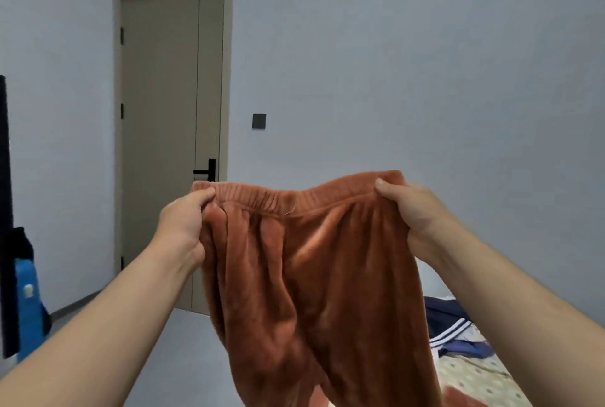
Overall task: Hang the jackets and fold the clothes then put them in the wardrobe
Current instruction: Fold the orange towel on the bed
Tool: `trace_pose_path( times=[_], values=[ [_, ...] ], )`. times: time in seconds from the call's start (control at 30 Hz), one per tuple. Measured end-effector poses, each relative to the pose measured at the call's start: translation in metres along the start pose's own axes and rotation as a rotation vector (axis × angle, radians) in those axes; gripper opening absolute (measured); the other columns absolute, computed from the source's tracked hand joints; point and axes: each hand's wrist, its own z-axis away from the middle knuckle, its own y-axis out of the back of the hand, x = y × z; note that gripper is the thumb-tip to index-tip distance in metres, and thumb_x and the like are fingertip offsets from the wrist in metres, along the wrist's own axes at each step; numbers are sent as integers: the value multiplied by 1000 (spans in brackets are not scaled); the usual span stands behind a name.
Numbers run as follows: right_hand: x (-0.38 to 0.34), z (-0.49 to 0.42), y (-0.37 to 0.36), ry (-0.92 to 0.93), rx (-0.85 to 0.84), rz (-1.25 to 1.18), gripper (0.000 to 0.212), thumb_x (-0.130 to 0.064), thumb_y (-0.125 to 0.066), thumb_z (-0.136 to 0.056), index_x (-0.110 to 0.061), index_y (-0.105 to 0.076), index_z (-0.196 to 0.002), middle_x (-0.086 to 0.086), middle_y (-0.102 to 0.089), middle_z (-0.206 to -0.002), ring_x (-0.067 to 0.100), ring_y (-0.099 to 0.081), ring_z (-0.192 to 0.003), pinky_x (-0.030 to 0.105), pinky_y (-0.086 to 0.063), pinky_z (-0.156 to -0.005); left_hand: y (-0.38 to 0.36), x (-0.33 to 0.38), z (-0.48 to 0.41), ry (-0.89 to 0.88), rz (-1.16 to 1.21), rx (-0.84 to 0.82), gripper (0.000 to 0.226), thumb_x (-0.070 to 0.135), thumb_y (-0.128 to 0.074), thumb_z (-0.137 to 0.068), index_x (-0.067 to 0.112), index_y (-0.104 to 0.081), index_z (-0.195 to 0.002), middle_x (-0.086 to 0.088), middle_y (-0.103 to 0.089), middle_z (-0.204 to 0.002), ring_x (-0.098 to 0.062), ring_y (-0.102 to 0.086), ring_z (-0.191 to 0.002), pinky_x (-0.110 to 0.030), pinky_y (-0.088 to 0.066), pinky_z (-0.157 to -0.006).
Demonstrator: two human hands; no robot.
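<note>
Head view shows a pair of rust-orange fleece trousers (314, 275) held up in the air in front of a pale wall, the legs hanging down out of the bottom of the frame. Left hand (186, 220) pinches one end of the elastic waistband (281, 200), thumb on top and fingers curled into the plush; right hand (412, 210) grips the other end the same way, so the band sags a little between them. Behind stands a closed door (170, 131); low on the right a navy striped garment (448, 324) lies crumpled on a patterned bed (484, 380). No wardrobe is in sight. Judging from this, the folding has yet to begin, and the risk is in the cloth itself: thick, slippery pile could slide from a light pinch, or the legs could twist and fold crooked, landing on the unsorted heap
</note>
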Motion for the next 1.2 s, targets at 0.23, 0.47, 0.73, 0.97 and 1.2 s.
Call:
trace_pose_path(
  times=[0.23, 0.47, 0.73, 0.97, 1.2],
  values=[
    [0, 25, -48, -87, -45, -118, 22, -18, -57, -100, -3, -68, -111, 16, -76, -97, 28, -75, -84, 36, -60, -68, -34, 7, 36, 127, -18, -280, 26, 18, -64, -89, 5, -65, -111, -22, -68, -94, -31, -69, -73, -41, -59, -72],
    [10, 45, -75, -16, -328, -119, 35, -30, -49, -104, -6, -70, -117, 21, -73, -110, 33, -71, -103, 39, -58, -84, -49, -8, 70, -68, -294, -590, 22, 26, -58, -98, 11, -71, -108, -11, -74, -91, -16, -72, -77, -23, -53, -56],
    [18, 41, -64, -46, -423, -160, 51, -40, -58, -95, -1, -62, -128, 20, -69, -116, 31, -69, -102, 39, -58, -85, -43, -4, 58, 362, -29, -791, 62, 43, -31, -102, -6, -60, -128, -19, -67, -99, -32, -67, -87, -51, -57, -82],
    [29, 31, -63, -113, -267, -268, 19, -4, -43, -85, -2, -61, -91, 17, -61, -82, 28, -62, -73, 37, -52, -71, -34, -18, 62, 119, -238, -750, 36, 32, -55, -85, 10, -74, -63, -19, -72, -87, -31, -72, -79, -37, -59, -67],
    [3, 31, -61, -136, -324, -395, 55, -13, -48, -66, 5, -58, -117, 25, -58, -103, 37, -60, -94, 43, -50, -94, 0, -61, 54, -121, -552, -645, 100, 70, -84, -48, 21, -54, -131, 0, -68, -122, -17, -63, -115, -36, -51, -99]
  ],
)
